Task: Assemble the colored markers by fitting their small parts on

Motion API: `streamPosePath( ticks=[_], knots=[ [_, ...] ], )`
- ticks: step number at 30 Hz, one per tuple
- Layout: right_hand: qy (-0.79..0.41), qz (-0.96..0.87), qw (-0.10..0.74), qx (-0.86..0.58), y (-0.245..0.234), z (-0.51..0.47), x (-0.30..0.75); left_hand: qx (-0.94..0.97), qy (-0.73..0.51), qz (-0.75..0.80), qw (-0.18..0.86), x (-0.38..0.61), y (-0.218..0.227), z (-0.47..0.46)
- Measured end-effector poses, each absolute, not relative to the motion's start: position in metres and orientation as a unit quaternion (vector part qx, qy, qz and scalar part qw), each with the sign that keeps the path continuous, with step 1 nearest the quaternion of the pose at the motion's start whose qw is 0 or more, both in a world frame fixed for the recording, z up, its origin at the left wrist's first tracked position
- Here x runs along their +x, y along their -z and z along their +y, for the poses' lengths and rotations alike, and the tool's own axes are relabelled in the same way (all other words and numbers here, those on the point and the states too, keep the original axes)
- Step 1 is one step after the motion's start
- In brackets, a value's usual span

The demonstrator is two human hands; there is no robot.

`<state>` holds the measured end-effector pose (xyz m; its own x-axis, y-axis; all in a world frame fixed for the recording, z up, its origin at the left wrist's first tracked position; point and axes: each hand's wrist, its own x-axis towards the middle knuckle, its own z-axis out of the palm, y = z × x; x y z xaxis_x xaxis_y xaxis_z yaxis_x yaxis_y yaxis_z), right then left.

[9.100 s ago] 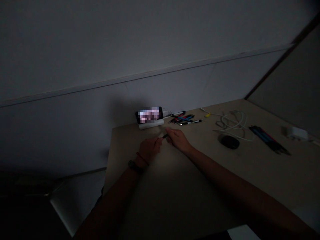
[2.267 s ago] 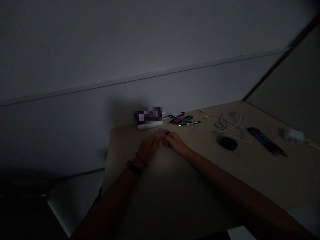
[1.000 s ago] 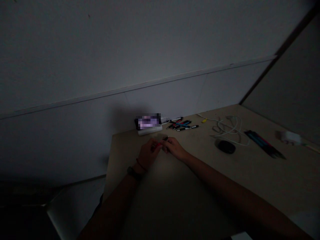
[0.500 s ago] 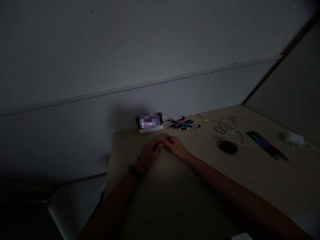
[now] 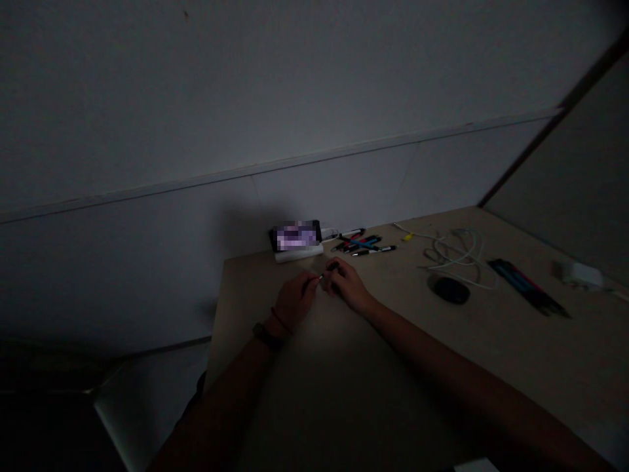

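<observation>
A slim dark pen (image 5: 327, 273) with a pale section near its middle spans the small gap between my hands, close to the table's far edge. My left hand (image 5: 295, 300) pinches one end in its fingertips. My right hand (image 5: 346, 286) grips the darker end, and its fingers hide part of the barrel. Dim light hides the pen's finer details. A dark watch band (image 5: 266, 336) and a thin red cord (image 5: 281, 321) circle my left wrist.
Behind my hands, a screen-lit phone (image 5: 296, 236) rests on a white block (image 5: 298, 254). Several pens (image 5: 362, 244) lie to its right. Further right are a white cable (image 5: 455, 254), a black mouse (image 5: 449, 290), a bundle of dark pens (image 5: 525, 295) and a white charger (image 5: 577, 275).
My hands have drawn slightly apart, showing more of the pen between them. The view has shifted a little, and the items on the table have not visibly moved.
</observation>
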<state>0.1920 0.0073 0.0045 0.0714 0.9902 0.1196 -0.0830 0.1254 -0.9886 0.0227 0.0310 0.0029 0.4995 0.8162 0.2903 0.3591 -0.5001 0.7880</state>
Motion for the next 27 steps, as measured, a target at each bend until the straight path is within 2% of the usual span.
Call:
streamPosePath(
  ticks=[17, 27],
  knots=[
    [-0.467, -0.507, 0.541, -0.482, -0.0071, 0.0080, 0.1940, 0.795, -0.357, 0.372, 0.320, 0.0240, -0.0058, 0.0285],
    [-0.502, -0.437, 0.585, -0.464, 0.0001, 0.0122, 0.1962, 0.795, -0.355, 0.374, 0.318, 0.0235, -0.0059, 0.0289]
  ],
)
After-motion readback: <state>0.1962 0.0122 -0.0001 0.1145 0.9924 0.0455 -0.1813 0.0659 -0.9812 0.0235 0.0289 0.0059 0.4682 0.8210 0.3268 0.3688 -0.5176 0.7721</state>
